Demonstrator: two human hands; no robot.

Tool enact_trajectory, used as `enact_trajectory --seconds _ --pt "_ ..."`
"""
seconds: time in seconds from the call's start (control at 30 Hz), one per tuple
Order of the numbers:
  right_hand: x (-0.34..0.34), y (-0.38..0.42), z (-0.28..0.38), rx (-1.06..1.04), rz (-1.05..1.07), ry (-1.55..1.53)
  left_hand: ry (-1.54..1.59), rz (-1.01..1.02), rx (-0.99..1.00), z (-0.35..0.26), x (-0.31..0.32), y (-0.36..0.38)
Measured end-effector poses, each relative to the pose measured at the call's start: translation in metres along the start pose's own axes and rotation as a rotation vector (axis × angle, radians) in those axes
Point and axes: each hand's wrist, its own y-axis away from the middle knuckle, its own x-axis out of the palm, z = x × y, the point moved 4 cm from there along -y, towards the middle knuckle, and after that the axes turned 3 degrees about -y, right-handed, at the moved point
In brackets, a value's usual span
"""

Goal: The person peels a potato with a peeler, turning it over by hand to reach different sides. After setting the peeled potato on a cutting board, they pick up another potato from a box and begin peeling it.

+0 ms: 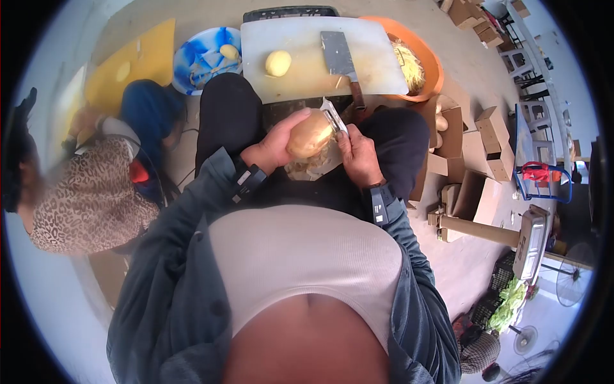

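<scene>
My left hand (279, 144) is wrapped around a large brown potato (309, 134), held over my lap. A patch of pale flesh shows on its right side. In my right hand (360, 157) is a metal peeler (334, 115), its blade against or very close to the potato's right side. Below the potato lie loose peelings (313, 168). In front of my knees, a white cutting board (300, 41) carries a peeled potato (278, 63) and a cleaver (338, 54), whose handle hangs over the near edge.
An orange basin (437, 67) of pale shreds stands right of the board, a blue and white basin (187, 54) left. Cardboard boxes (470, 137), one with potatoes, sit on the right, near a platform scale (531, 243). Another person (96, 192) works at a yellow board (144, 64) on the left.
</scene>
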Motion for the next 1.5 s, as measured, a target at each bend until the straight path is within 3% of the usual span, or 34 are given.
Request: enact_trajectory --seconds 0.33,0.4,0.43,0.53,0.63,0.73,1.5 --pt "0.015 0.01 -0.008 0.035 0.089 -0.063 0.039 -0.048 0.065 0.01 -0.018 -0.011" --pt "0.037 0.02 0.001 -0.141 0.262 -0.069 -0.01 -0.242 0.224 0.005 -0.027 -0.016" --pt "0.045 0.023 0.003 -0.091 0.3 -0.05 -0.006 -0.244 0.225 0.006 -0.026 -0.016" --pt "0.036 0.019 0.011 -0.083 0.297 -0.029 0.234 -0.179 0.105 0.003 -0.018 -0.016" --pt "0.024 0.015 0.006 0.019 0.238 -0.14 0.166 -0.267 0.1 -0.002 -0.012 -0.008" --pt "0.007 0.001 -0.002 0.096 0.013 -0.145 0.097 -0.214 0.053 -0.006 0.002 0.0" --pt "0.024 0.004 -0.017 0.082 0.112 -0.066 0.065 -0.187 0.087 0.004 -0.019 -0.009"
